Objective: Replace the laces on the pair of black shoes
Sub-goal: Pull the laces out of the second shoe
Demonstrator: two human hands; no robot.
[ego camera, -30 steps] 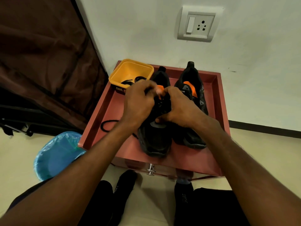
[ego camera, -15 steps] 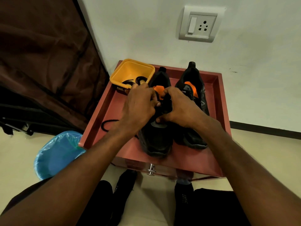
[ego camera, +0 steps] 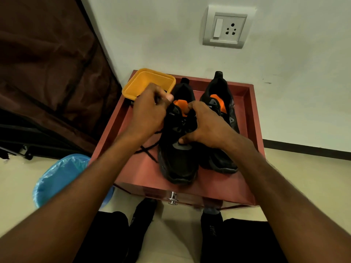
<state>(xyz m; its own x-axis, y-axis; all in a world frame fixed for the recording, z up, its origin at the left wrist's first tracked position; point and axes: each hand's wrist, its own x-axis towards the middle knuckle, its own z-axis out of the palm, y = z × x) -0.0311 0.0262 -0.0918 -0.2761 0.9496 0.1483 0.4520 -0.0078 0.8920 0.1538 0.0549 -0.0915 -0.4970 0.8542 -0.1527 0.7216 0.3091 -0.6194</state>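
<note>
Raised since earlier, left hand [ego camera: 150,109] pinches one lace [ego camera: 147,148]; two shoes [ego camera: 178,149].

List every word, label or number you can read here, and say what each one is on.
Left sock: vertical white lettering, blurred, not readable.
Right sock: vertical lettering, seems to read "SPORT", unsure.
Left shoe, tongue tag: white print, too small.
Right shoe, tongue tag: white print, too small.
Yellow tub, dark label on its wall: unreadable.
Socket: no text.
</note>
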